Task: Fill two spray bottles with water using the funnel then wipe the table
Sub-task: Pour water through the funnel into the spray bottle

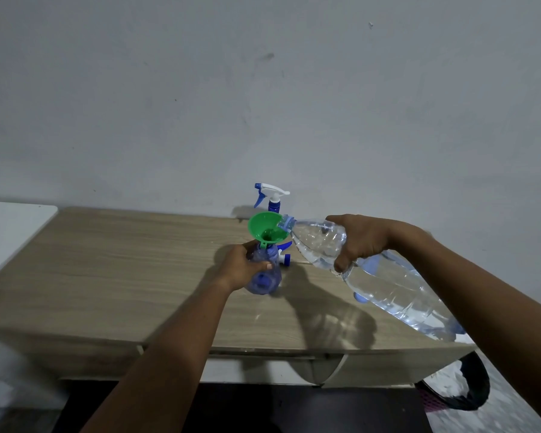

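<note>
green conical funnel (264, 227) tops spray bottle (267, 281) gripped by left hand (241, 268) fingers; right hand (363, 242) fingers clasp clear water bottle (394, 289).

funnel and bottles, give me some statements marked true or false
1. The green funnel sits in the neck of the spray bottle that the left hand grips. True.
2. The right hand holds the large water bottle upright. False: it is tilted, mouth at the funnel's rim.
3. The second spray bottle by the wall has its trigger head on. True.
4. The table top is glass. False: it is wood grain.
</note>
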{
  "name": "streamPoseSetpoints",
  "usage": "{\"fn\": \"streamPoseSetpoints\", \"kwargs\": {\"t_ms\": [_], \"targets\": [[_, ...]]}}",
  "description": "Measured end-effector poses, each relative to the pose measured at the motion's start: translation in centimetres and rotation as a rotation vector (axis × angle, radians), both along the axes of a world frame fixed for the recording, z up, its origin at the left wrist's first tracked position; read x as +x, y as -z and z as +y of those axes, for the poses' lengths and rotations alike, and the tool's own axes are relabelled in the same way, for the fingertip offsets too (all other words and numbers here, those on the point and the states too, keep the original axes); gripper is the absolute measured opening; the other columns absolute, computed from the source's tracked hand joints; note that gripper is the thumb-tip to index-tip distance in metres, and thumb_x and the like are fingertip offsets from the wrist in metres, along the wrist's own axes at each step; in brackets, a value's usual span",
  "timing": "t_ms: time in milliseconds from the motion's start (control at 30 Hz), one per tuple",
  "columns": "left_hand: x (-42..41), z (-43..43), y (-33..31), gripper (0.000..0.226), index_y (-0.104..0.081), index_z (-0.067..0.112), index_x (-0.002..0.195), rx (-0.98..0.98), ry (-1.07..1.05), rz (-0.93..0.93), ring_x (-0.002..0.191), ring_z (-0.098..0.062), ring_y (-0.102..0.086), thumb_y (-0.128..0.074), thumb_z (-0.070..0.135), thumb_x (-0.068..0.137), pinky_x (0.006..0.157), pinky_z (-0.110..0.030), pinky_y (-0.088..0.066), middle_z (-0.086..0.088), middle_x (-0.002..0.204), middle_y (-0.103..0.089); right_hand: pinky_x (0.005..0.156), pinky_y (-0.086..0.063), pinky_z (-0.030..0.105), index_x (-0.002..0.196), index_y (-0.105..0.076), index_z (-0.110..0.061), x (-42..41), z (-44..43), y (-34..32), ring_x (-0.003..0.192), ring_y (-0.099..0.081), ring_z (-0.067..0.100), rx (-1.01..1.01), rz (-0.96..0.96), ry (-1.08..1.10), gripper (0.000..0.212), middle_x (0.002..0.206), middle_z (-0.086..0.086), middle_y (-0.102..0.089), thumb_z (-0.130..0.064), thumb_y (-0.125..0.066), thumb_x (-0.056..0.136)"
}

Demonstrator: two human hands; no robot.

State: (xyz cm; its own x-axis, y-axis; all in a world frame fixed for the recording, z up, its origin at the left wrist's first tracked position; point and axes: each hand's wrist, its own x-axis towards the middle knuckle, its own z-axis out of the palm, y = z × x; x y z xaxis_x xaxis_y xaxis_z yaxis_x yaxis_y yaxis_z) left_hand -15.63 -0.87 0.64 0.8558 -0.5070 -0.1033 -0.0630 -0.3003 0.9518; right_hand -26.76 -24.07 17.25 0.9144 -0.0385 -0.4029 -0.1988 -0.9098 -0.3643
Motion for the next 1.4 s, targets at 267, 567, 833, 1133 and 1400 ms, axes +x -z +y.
{"fn": "streamPoseSetpoints", "kwargs": {"t_ms": [267, 567, 833, 1133, 1400], "targets": [[-0.3, 0.1, -0.4, 0.042, -0.067, 0.012, 0.122, 0.014, 0.012, -0.019, 0.092, -0.012, -0.065, -0.08, 0.006, 0.082, 0.076, -0.017, -0.048, 0.002, 0.101, -0.072, 0.074, -0.052, 0.031, 0.117, -0.05, -0.036, -0.5, -0.9, 1.3, 0.068, -0.062, 0.002, 0.088, -0.119, 0.027, 0.071, 0.07, -0.013, -0.07, -0.024, -0.09, 0.059], [-0.3, 0.0, 0.0, 0.047, -0.067, 0.011, 0.124, -0.013, -0.014, -0.008, 0.101, -0.02, -0.07, -0.083, 0.011, 0.08, 0.086, -0.029, -0.056, -0.002, 0.111, -0.075, 0.083, -0.06, 0.043, 0.117, -0.051, -0.035, -1.2, -2.0, 3.5, 0.089, -0.071, 0.022, 0.375, -0.653, 0.237, 0.073, 0.098, -0.001, -0.072, -0.014, -0.091, 0.06], [-0.3, 0.0, 0.2, 0.041, -0.069, 0.009, 0.12, -0.052, -0.003, 0.015, 0.106, -0.028, -0.071, -0.081, 0.004, 0.081, 0.098, -0.049, -0.056, -0.007, 0.109, -0.077, 0.079, -0.051, 0.018, 0.13, -0.046, -0.028, -0.6, -0.9, 7.2, 0.099, -0.066, 0.013, 0.428, -1.015, 0.567, 0.081, 0.108, -0.032, -0.056, -0.019, -0.091, 0.063], [0.4, -0.1, 0.9, 0.036, -0.072, 0.016, 0.114, -0.065, 0.024, 0.016, 0.099, -0.02, -0.073, -0.083, 0.01, 0.08, 0.091, -0.043, -0.057, -0.002, 0.105, -0.078, 0.086, -0.054, 0.025, 0.137, -0.041, -0.026, 0.0, -1.0, 10.0, 0.091, -0.063, 0.0, 0.443, -1.089, 0.743, 0.088, 0.1, -0.028, -0.062, -0.026, -0.093, 0.065], [0.4, 0.0, 1.1, 0.027, -0.073, 0.019, 0.104, -0.078, 0.052, -0.049, 0.081, 0.001, -0.068, -0.08, 0.004, 0.082, 0.074, -0.017, -0.051, 0.007, 0.093, -0.078, 0.093, -0.05, 0.026, 0.146, -0.029, -0.03, -0.6, -2.1, 10.5, 0.112, -0.056, 0.008, 0.467, -1.03, 0.691, 0.105, 0.121, -0.027, -0.052, -0.033, -0.095, 0.064]]}}
